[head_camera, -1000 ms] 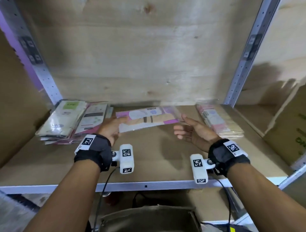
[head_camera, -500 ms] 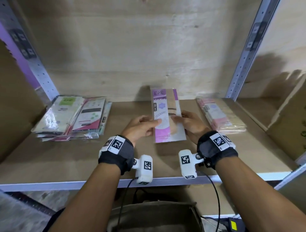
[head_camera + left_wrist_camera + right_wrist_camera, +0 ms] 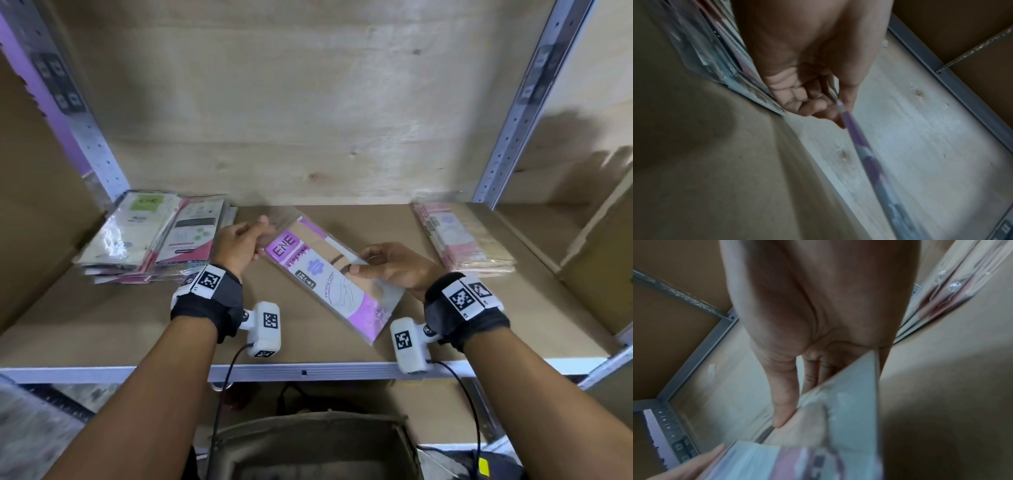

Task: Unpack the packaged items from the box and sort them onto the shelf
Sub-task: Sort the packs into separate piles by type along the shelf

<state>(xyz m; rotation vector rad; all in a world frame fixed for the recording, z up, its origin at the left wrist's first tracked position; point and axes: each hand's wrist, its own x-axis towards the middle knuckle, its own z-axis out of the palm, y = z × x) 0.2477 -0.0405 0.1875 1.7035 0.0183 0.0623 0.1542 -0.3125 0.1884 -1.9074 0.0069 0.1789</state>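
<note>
A flat purple and white stocking packet [image 3: 325,281] in clear plastic hangs tilted above the middle of the shelf board [image 3: 137,329]. My left hand [image 3: 245,245] pinches its far top corner between thumb and fingers; the left wrist view shows that packet [image 3: 865,151] edge-on in the left hand [image 3: 818,100]. My right hand [image 3: 383,269] grips the packet's right long edge, thumb on top. The right wrist view shows the right hand [image 3: 797,386] with its thumb lying on the packet [image 3: 838,410].
A pile of green, white and pink packets [image 3: 150,240] lies at the shelf's left end. A stack of pink packets [image 3: 459,240] lies at the right end. Grey uprights [image 3: 517,102] flank the bay. A cardboard box [image 3: 603,257] stands to the right; an open box [image 3: 308,445] sits below.
The packet has turned from lengthwise and upright to a diagonal tilt, its top now to the left. My left hand moved left and back to the top corner; the right hand shifted right.
</note>
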